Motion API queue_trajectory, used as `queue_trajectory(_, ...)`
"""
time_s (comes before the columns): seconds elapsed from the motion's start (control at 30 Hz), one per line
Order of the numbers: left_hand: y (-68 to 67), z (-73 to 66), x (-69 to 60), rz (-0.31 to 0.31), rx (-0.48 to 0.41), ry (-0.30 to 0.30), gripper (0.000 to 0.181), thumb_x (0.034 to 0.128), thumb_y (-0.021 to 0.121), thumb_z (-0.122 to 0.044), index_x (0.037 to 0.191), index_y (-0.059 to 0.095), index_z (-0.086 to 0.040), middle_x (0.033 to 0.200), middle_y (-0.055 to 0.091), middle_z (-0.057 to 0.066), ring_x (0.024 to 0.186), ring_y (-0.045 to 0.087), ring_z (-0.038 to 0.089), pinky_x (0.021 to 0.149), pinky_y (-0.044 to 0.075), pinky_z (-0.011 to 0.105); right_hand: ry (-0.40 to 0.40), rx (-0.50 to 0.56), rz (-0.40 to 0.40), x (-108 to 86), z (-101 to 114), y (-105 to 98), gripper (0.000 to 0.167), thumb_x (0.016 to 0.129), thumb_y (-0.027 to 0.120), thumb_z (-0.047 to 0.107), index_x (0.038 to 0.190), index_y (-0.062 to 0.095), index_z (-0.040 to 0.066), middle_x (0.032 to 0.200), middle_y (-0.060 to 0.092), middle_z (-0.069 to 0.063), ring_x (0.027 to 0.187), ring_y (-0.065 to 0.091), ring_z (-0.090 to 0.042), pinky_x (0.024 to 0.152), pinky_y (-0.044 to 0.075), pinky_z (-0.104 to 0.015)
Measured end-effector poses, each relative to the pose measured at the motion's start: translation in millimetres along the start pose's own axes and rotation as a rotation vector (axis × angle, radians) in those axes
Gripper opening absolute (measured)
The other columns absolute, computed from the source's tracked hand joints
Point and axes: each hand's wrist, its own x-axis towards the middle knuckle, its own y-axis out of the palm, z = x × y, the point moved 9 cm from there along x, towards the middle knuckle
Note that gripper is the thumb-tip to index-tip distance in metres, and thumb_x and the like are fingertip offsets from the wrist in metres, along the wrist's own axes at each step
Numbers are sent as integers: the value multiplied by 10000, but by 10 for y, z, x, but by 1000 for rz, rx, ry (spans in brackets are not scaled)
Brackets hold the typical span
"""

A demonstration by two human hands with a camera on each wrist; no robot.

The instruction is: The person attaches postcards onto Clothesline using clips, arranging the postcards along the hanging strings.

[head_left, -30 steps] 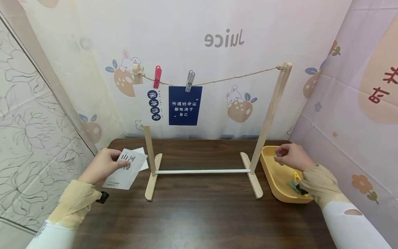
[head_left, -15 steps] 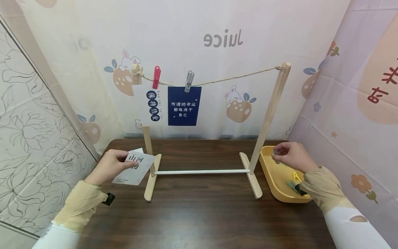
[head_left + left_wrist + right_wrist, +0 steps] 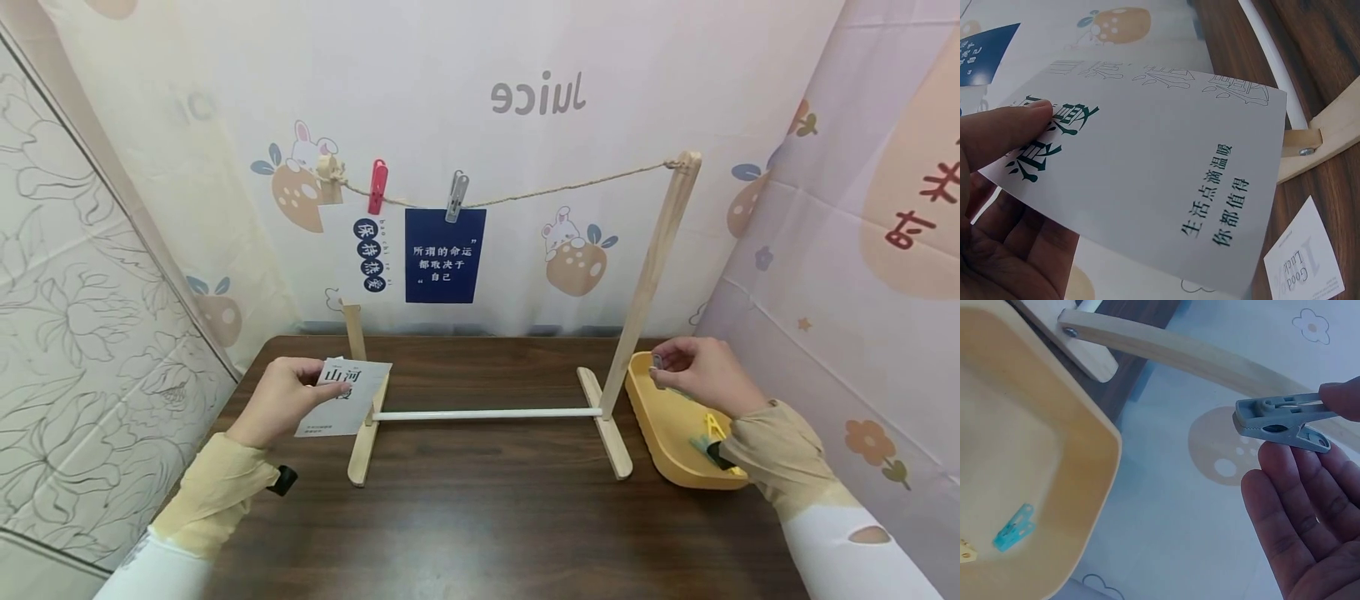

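The left hand point(image 3: 288, 396) pinches the card point(image 3: 341, 412), thumb over its printed face and fingers behind, with the far end free; the card is above the table, just in front of the stand's left foot point(image 3: 363, 454) in the head view. The right hand point(image 3: 708, 375) holds the grey clip point(image 3: 1275, 417) over the tray point(image 3: 667, 417), thumb on one arm and fingertips under the other, and the clip's mouth looks closed. To handle both well, a light pinch near the card's border should avoid creasing it and leave a clear edge; thumb and fingers are best kept at the very tails of the clip, where a squeeze opens it most, with its mouth pointing away from the palm. Any contact with the line point(image 3: 570, 182) calls for a gentle touch, as it sags and the navy card point(image 3: 443, 255) and white card point(image 3: 371, 250) hang from it. Against a second ago, the card is farther right and closer to the stand, and stands less tilted; the right hand is slightly farther left and higher, and both hung cards have stayed in place.
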Motion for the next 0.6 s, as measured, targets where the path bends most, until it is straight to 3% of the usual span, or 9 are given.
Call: queue_trajectory(0.6, 207, -113, 34, -67, -86, 49, 149, 904, 865, -32, 1018, 824, 53, 980, 824, 226, 807, 809, 242, 676, 612, 231, -67, 30, -75, -82, 281, -47, 291, 881, 894, 71, 1108, 740, -26, 971, 779, -129, 793, 643, 31, 697, 541, -151)
